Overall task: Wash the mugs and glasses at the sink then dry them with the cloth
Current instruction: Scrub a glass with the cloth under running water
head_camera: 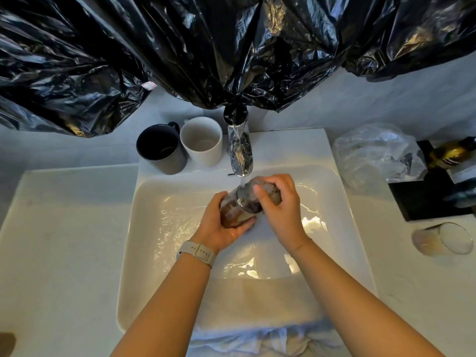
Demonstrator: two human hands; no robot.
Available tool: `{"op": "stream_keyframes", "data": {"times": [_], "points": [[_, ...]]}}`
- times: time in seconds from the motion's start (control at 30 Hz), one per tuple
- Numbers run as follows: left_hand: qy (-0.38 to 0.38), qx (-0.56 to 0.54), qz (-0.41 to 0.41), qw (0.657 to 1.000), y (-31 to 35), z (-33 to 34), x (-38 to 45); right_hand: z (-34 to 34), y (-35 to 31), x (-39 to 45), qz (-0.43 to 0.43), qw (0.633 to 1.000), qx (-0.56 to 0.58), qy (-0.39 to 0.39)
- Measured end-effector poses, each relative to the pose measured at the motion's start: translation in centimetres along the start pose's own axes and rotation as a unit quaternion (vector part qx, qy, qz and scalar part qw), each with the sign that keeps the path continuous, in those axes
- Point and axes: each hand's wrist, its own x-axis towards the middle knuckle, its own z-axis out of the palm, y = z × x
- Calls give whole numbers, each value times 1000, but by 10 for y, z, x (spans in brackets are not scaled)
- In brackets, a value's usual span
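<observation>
Over the white sink (144,228) my left hand (219,228) grips a clear glass (238,211) lying on its side, base toward me. My right hand (280,204) grips a grey sponge or pad (268,189) pressed at the glass's mouth. Water runs from the chrome tap (240,153) onto them. A dark mug (161,149) and a white mug (202,140) stand upright on the sink's back ledge, left of the tap. Another glass (443,238) lies on its side on the counter at the right. A white cloth (257,318) hangs over the sink's front edge.
Black plastic sheeting (206,47) hangs over the wall behind the tap. A crumpled clear plastic bag (376,153) lies right of the sink. A black tray (425,199) with an amber bottle (450,153) sits at the far right. White counter (64,240) spreads to the left.
</observation>
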Motion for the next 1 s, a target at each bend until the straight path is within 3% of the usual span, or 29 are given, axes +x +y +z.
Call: {"op": "stream_keyframes", "data": {"times": [0.23, 0.4, 0.57, 0.7, 0.8, 1.0], "points": [[-11, -14, -5, 1000, -2, -3, 4, 13, -8, 4, -56, 995, 16, -79], [8, -40, 31, 999, 9, -7, 2, 0, 10, 0, 47, 997, -2, -57], [-4, 6, 33, 999, 6, -2, -4, 1, -10, 8, -11, 994, 36, -101], [11, 6, 46, 999, 12, 0, -10, -15, -3, 7, 68, 989, 36, -124], [6, 18, 56, 998, 12, -4, -10, -8, -4, -9, 40, 988, 47, -142], [1, 51, 79, 996, -4, 2, -15, -1, 2, 11, 163, 977, 114, -72]]}}
